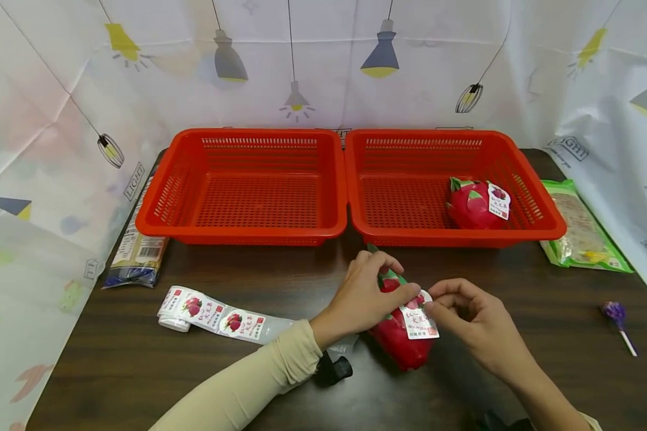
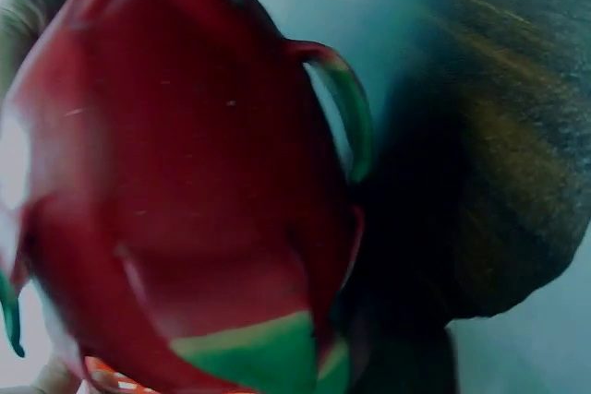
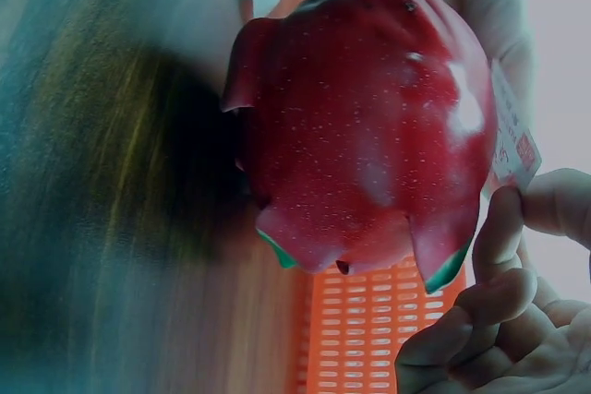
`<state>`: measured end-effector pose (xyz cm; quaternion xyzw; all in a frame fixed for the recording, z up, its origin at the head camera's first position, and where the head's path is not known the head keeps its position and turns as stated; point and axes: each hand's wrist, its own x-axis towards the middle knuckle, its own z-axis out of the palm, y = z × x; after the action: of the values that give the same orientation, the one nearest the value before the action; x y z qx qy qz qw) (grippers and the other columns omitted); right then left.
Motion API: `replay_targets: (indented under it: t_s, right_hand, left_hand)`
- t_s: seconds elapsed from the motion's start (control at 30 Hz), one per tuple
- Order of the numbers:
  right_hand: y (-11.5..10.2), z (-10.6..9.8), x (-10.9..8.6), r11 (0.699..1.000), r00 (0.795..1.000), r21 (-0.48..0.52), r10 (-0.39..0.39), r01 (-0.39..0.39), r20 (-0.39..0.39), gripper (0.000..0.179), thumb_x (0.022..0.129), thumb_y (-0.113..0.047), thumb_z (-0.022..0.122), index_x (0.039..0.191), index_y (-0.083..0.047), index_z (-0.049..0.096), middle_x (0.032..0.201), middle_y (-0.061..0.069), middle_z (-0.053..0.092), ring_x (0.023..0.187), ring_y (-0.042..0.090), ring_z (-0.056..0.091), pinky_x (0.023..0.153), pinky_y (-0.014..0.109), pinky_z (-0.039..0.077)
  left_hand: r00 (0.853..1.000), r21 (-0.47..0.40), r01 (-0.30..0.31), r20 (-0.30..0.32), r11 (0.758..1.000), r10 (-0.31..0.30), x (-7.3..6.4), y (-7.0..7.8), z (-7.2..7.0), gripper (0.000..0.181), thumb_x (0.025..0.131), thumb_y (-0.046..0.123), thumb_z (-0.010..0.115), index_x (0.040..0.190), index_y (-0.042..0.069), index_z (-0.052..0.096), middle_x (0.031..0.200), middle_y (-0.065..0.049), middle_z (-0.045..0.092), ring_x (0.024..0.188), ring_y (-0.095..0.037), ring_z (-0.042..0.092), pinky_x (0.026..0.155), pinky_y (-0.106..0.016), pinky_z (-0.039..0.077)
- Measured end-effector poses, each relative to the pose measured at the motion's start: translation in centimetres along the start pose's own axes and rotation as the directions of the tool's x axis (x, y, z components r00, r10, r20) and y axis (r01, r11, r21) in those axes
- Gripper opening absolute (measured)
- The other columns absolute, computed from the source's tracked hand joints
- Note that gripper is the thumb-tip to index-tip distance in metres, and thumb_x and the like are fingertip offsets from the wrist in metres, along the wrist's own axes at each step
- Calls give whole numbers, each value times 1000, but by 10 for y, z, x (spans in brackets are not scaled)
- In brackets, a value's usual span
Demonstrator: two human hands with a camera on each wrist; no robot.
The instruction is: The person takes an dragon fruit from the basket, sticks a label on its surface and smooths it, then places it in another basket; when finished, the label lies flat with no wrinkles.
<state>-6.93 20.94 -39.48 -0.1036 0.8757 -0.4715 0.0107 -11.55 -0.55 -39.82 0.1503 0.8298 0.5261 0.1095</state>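
Observation:
A red dragon fruit [image 1: 404, 344] with green-tipped scales lies on the dark table before the baskets. My left hand [image 1: 358, 293] holds it from the left, fingers bent over its leafy end and thumb at the edge of a white sticker [image 1: 420, 326]. From the other side, my right hand [image 1: 477, 323] pinches the sticker's right edge between thumb and index finger. In the right wrist view, the sticker [image 3: 512, 140] stands partly off the fruit's side. Close up, the fruit [image 2: 203, 154] fills much of the left wrist view.
Two red baskets stand side by side behind; a stickered dragon fruit [image 1: 471, 206] sits in the right basket [image 1: 458, 236]. A sticker roll [image 1: 215, 314] trails under my left forearm. Packets flank the left basket [image 1: 242, 232] and the right one. A purple lollipop [image 1: 616, 314] lies far right.

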Motion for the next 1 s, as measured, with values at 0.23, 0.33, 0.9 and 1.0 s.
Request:
replay_targets:
  t_s: [0.23, 0.33, 0.9, 1.0]
  right_hand:
    - [-3, 7, -4, 999, 1000, -35, 10, -11, -25, 20, 96, -15, 72, 113, -10, 63, 78, -3, 60, 67, 13, 52, 56, 27, 41]
    - [-4, 9, -4, 998, 999, -59, 22, -24, -27, 24, 93, -18, 75, 113, -12, 62, 79, -1, 56, 67, 13, 51, 55, 26, 41]
    - [-6, 9, -11, 988, 994, -114, -100, 103, 38, 48, 82, -19, 86, 121, -15, 59, 90, -1, 50, 80, 10, 51, 69, 23, 49]
    - [-2, 9, -11, 990, 993, -72, -115, 118, 38, 48, 84, -16, 84, 123, -14, 58, 91, -1, 49, 81, 10, 51, 68, 24, 49]
  left_hand:
    - [1000, -16, 19, -11, 1000, -19, -3, -8, 6, 38, 92, 45, 67, 120, 19, 63, 118, -4, 54, 110, -17, 45, 83, -31, 44]
    - [999, -22, 16, -27, 1000, -17, -5, -10, 8, 36, 93, 45, 67, 119, 19, 63, 117, -3, 54, 109, -15, 44, 83, -30, 44]
    - [997, -45, -32, -68, 998, 29, -6, -13, 13, 32, 96, 41, 64, 118, 20, 62, 114, 0, 58, 110, -16, 45, 86, -33, 43]
    - [995, -41, -55, -86, 998, 51, -10, -14, 14, 31, 100, 42, 57, 120, 19, 64, 117, -1, 59, 111, -17, 45, 88, -34, 41]
